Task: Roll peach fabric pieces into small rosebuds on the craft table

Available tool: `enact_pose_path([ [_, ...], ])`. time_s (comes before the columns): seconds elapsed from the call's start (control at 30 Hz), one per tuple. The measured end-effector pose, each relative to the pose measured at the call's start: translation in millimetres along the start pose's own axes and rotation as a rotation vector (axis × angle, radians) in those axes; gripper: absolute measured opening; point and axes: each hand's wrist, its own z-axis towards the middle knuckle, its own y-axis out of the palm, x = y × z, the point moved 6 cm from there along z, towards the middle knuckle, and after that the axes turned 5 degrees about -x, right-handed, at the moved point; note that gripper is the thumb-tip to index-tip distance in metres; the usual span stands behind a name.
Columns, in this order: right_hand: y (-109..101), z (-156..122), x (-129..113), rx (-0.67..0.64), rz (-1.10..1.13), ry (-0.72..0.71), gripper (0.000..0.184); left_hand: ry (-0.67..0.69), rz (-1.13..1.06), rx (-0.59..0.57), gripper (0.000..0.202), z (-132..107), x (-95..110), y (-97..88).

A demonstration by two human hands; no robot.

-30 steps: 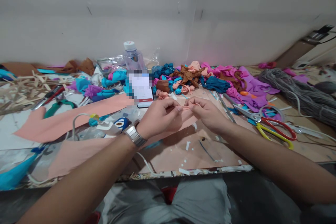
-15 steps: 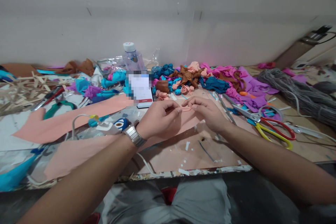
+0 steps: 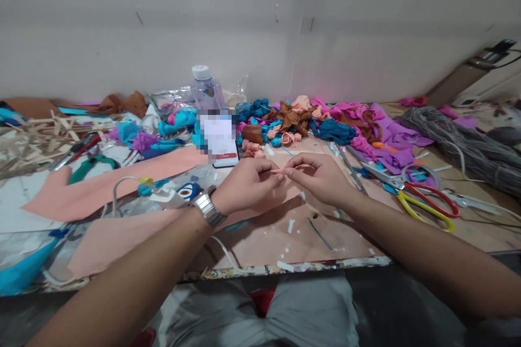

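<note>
Both hands meet above the middle of the table, pinching the edge of a strip of peach crepe paper (image 3: 280, 195). My left hand (image 3: 248, 184), with a metal watch (image 3: 208, 209) on its wrist, has thumb and fingers closed on the paper. Opposite it, my right hand (image 3: 321, 179) grips the same edge, its thumb tip touching or nearly touching the left thumb. The gripped edge looks folded or rolled. The rest of the strip hangs below the fingers and passes behind my left hand, which hides part of it.
Scissors (image 3: 427, 203) with red and yellow handles lie at right, by grey cord (image 3: 451, 141). Crumpled paper flowers (image 3: 293, 119) are heaped behind the hands. A phone (image 3: 222, 143) leans before a plastic bottle (image 3: 207, 92). Green-handled pliers (image 3: 91, 167) and wood sticks (image 3: 44, 135) lie left.
My right hand has moved slightly left, bringing the thumbs together. The edge between the fingers now looks narrower and more folded, and the strip has shifted left beneath the right hand.
</note>
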Motion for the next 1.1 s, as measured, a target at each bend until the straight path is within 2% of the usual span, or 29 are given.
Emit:
enact_pose_path([
  [0.57,-3,-3,-12,0.038,-0.171,-0.167,0.012,-0.049,-0.184,-0.027,0.024,2,-2,-0.9],
  [0.83,-4,-4,-13,0.043,-0.213,-0.191,0.013,-0.019,-0.161,-0.039,0.023,2,-2,0.1],
  [1.1,-2,-4,-16,0.061,-0.145,-0.189,0.011,-0.026,-0.156,-0.087,0.027,1,-1,3.2],
])
